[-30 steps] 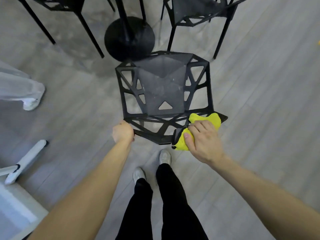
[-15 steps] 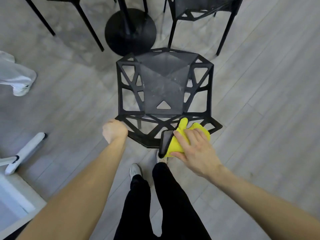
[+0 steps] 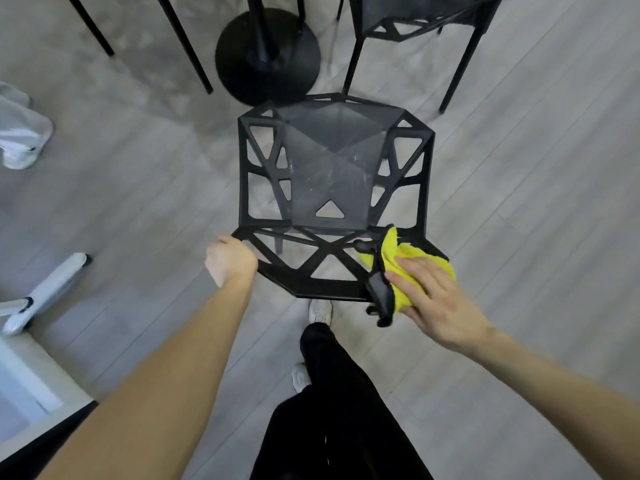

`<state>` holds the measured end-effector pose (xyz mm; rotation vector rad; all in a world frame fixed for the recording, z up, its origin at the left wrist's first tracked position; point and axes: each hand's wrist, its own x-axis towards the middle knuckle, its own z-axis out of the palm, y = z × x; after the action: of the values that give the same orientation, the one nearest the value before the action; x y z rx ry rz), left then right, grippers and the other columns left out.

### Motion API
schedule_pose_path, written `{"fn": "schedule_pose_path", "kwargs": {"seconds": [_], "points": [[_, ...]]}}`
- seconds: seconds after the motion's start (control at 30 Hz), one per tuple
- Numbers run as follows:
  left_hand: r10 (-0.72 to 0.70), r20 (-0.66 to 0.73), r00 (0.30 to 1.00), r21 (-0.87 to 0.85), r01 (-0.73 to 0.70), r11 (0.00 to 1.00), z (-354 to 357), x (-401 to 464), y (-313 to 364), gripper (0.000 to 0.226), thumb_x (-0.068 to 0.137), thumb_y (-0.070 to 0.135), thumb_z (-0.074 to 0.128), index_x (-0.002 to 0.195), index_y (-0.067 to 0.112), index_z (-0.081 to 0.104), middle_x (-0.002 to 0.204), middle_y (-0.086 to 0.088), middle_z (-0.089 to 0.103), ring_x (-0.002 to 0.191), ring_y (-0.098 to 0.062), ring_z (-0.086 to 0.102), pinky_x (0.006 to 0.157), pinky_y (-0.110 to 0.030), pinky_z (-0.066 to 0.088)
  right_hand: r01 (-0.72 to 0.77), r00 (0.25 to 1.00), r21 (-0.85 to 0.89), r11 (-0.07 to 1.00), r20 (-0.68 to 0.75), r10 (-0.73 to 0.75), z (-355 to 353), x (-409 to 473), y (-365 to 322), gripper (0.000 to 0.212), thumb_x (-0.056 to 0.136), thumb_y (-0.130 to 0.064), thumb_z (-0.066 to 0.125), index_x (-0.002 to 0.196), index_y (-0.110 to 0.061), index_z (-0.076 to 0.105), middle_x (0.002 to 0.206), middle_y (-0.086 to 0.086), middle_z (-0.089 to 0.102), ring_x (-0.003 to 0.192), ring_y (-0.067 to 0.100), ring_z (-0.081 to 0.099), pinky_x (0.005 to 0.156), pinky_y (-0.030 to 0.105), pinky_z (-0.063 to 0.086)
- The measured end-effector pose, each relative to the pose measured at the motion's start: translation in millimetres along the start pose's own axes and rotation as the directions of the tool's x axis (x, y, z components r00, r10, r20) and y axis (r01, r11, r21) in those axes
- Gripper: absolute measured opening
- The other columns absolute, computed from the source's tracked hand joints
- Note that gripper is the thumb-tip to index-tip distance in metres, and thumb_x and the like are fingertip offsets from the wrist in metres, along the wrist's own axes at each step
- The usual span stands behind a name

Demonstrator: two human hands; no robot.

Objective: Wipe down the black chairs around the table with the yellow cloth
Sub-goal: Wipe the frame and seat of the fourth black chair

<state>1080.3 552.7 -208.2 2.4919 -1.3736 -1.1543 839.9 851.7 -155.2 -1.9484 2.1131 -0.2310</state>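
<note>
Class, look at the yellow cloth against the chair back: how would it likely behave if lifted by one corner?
The yellow cloth would probably droop limply: it already folds and bunches under the right hand. It looks light and fuzzy, so likely grippy against the black chair.

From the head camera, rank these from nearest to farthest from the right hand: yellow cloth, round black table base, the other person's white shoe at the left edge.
1. Yellow cloth: directly under the right hand, on the chair's backrest.
2. Round black table base: ahead, beyond the chair.
3. White shoe: far left edge.
</note>
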Motion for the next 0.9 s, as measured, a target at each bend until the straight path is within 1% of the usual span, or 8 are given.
{"fn": "schedule_pose_path", "kwargs": {"seconds": [0.13,0.23,0.37,0.5,0.57,0.63,0.73,0.9], "points": [[0.002,0.008,1.000,-0.024,-0.002,1.000,-2,-2,2,0.046,0.112,0.020,0.032,0.119,-0.007,0.069,0.128,-0.027,0.071,0.125,-0.046,0.063,0.107,-0.046,0.049,-0.041,0.995,-0.039,0.998,-0.096,0.037,37,72,-108,0.055,0.107,-0.047,0.053,0.143,-0.006,0.060,0.140,0.019,0.061,0.117,0.041,0.061,0.107,0.052,0.048],[0.050,0.018,0.999,0.019,-0.050,0.999,-6,-4,3,0.046,0.112,0.014,0.031,0.127,-0.014,0.063,0.140,-0.036,0.061,0.133,-0.052,0.055,0.112,-0.049,0.044,-0.125,0.992,-0.037,0.991,0.006,0.126,56,130,-180,0.059,0.110,-0.051,0.041,0.147,-0.007,0.054,0.138,0.020,0.061,0.112,0.039,0.063,0.103,0.049,0.051],[-0.010,0.043,0.999,-0.047,0.012,0.999,-8,-4,2,0.060,0.113,0.039,0.027,0.124,-0.005,0.067,0.130,-0.031,0.068,0.120,-0.049,0.065,0.108,-0.053,0.053,0.024,0.999,0.065,0.998,0.020,-0.026,32,92,-124,0.056,0.106,-0.047,0.053,0.152,-0.014,0.054,0.149,0.016,0.057,0.122,0.034,0.062,0.105,0.045,0.051],[-0.126,0.136,0.983,-0.222,0.154,0.963,-17,-30,-6,0.080,0.108,0.071,0.013,0.095,0.010,0.063,0.078,-0.015,0.069,0.071,-0.030,0.069,0.068,-0.039,0.060,0.062,0.995,0.058,0.996,0.076,-0.067,-14,12,-2,0.050,0.108,-0.042,0.056,0.151,-0.017,0.057,0.156,0.006,0.053,0.137,0.032,0.054,0.119,0.044,0.039],[-0.148,0.209,0.967,-0.303,0.207,0.930,-27,-59,-16,0.081,0.107,0.072,0.013,0.101,0.010,0.064,0.081,-0.016,0.070,0.071,-0.029,0.067,0.058,-0.035,0.052,-0.013,0.998,0.075,0.997,0.057,0.009,-22,2,19,0.046,0.110,-0.041,0.051,0.148,-0.016,0.060,0.152,0.005,0.056,0.134,0.035,0.056,0.122,0.043,0.036],[-0.106,0.291,0.951,-0.336,0.205,0.919,-23,-90,-35,0.079,0.109,0.069,0.014,0.120,0.008,0.064,0.090,-0.017,0.073,0.074,-0.029,0.066,0.059,-0.034,0.049,-0.019,1.000,0.084,0.996,0.002,0.019,-11,16,-7,0.047,0.111,-0.044,0.044,0.141,-0.014,0.064,0.144,0.008,0.061,0.128,0.036,0.059,0.119,0.045,0.038],[-0.048,0.420,0.906,-0.331,0.202,0.922,-3,-140,-49,0.068,0.114,0.061,0.021,0.114,0.010,0.067,0.094,-0.012,0.073,0.077,-0.026,0.067,0.068,-0.036,0.053,0.042,0.998,0.070,0.997,-0.051,-0.039,14,60,-87,0.047,0.109,-0.042,0.045,0.138,-0.011,0.065,0.136,0.015,0.064,0.119,0.036,0.061,0.109,0.046,0.047],[-0.080,0.358,0.930,-0.388,0.226,0.894,9,-156,-54,0.062,0.114,0.057,0.029,0.109,0.013,0.073,0.106,-0.014,0.078,0.085,-0.029,0.069,0.083,-0.042,0.057,0.101,0.994,0.228,0.968,0.012,-0.107,15,69,-95,0.049,0.103,-0.039,0.061,0.147,-0.017,0.058,0.145,0.014,0.059,0.123,0.034,0.061,0.104,0.045,0.050]]}}
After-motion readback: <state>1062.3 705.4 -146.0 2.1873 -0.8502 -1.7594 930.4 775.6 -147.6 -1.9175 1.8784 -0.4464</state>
